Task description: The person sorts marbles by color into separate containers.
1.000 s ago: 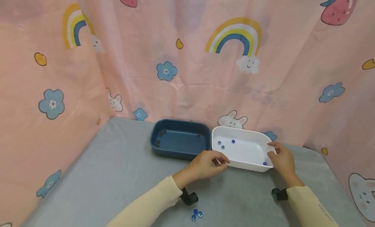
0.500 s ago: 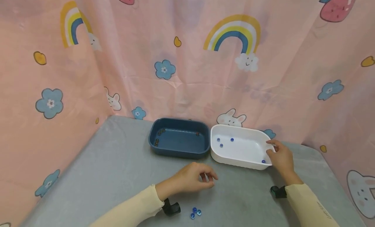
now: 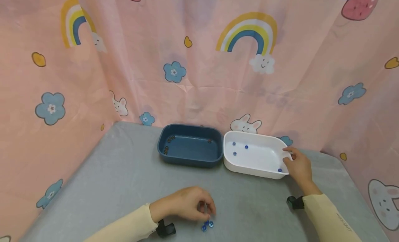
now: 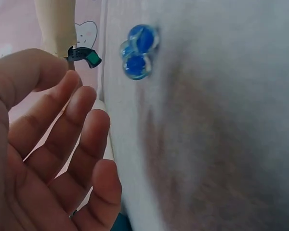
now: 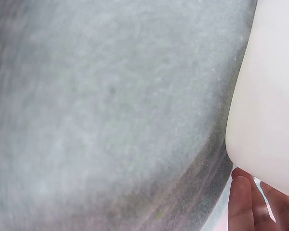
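My left hand (image 3: pixel 193 204) is low over the table, beside a small cluster of blue glass marbles (image 3: pixel 211 224). In the left wrist view its thumb and fingers are loosely bent with nothing between them, and the marbles (image 4: pixel 137 66) lie just beyond the fingertips. With thumb and fingers over the right end, my right hand (image 3: pixel 300 167) holds the rim of a white plastic bin (image 3: pixel 252 171). Several blue marbles (image 3: pixel 246 147) lie inside that bin. In the right wrist view, fingers (image 5: pixel 241 197) show under the bin's wall (image 5: pixel 265 96).
A dark blue bin (image 3: pixel 190 162) stands against the white bin's left end, with several brown marbles (image 3: pixel 166 150) in it. Grey cloth (image 3: pixel 124 186) covers the table. A pink patterned curtain (image 3: pixel 199 103) hangs behind and at the sides.
My left hand has moved from the white bin's front rim down and left to the marbles on the table. A marble in the white bin has rolled slightly. The right hand keeps its hold.
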